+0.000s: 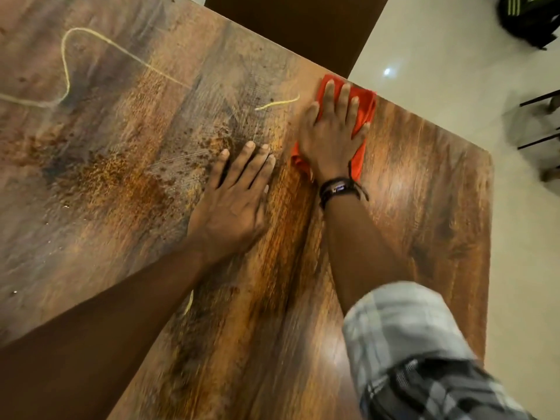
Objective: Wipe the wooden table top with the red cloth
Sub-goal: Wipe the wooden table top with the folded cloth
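The wooden table top (409, 207) fills most of the view. Near its far edge lies the red cloth (365, 106), pressed flat under my right hand (331, 131), whose fingers are spread over it. My left hand (235, 201) rests palm down on the bare wood just left of the cloth, holding nothing. Brown crumbs and powder (121, 174) are smeared across the wood to the left of both hands. A long yellow string-like strand (106, 43) curls at the far left, and a short yellow strand (277, 103) lies right beside the cloth.
A dark chair back (303, 25) stands against the table's far edge. Pale tiled floor (454, 86) lies beyond the table to the right, with a black bag (530, 19) at top right and dark chair legs (542, 122) at the right border.
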